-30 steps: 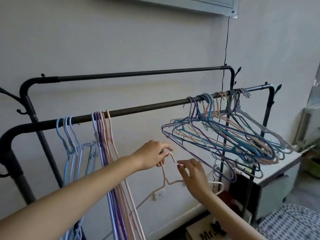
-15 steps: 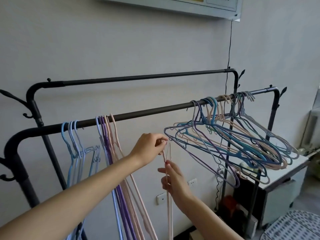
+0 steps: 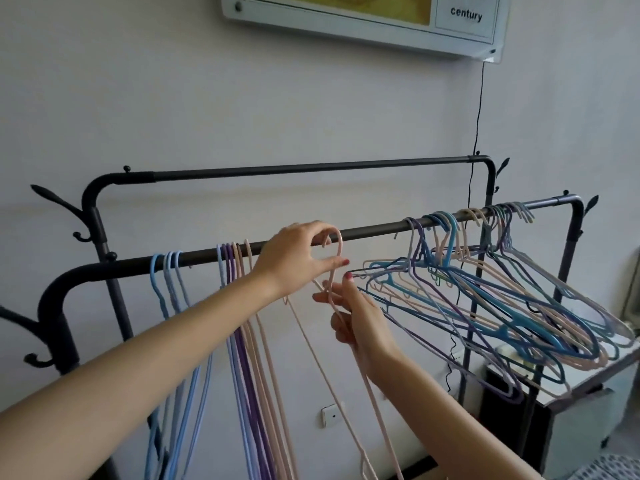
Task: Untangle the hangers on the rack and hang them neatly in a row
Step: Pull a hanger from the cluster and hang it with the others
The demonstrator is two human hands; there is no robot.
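Lifting the pale pink wire hanger hook-first toward the black metal rack rail, the left hand pinches its hook while the right hand pinches the neck, steadying it beside the sorted row.

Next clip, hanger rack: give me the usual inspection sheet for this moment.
Surface: front rail of the black rack; rear rail bare.
Job's things: pink hanger held with its hook at the front rail; sorted hangers hang in a row at left; tangled bunch at right.
Clutter: nothing seen.
Hands: left hand pinches the pink hanger's hook; right hand grips its neck.
Cables: black cord drops from the wall sign.
Surroundings: white cabinet, wall outlet.
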